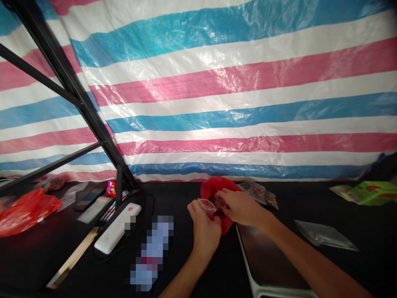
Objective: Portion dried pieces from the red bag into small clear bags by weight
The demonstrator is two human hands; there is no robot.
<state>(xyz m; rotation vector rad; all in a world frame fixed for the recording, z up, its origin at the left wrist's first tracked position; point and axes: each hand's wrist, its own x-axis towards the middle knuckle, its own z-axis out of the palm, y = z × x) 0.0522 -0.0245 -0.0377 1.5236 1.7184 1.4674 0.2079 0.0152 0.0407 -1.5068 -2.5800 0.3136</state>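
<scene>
1. My left hand (205, 231) grips a small clear bag (207, 203) by its edge. My right hand (240, 209) has its fingers bent in beside it; whether they pinch anything, I cannot tell.
2. The clear bag is over the near part of an open red bag (217, 185), towards the back of the tabletop (182, 194), with some dark contents (218, 212) showing between my hands.
3. I judge this work to be midway: the clear bag looks unsealed, and I cannot see how full it is.
4. Packets with brown contents (257, 192) lie just behind my right hand and look already filled. Flat clear plastic (325, 236) lies well to the right and looks unfilled.
5. Writing: none I can read. The bluish packet (153, 252) is pixelated over; the white bar (118, 227) has a small red mark; the pink wrapper (111, 188) and green pack (374, 193) carry print too blurred to make out.
</scene>
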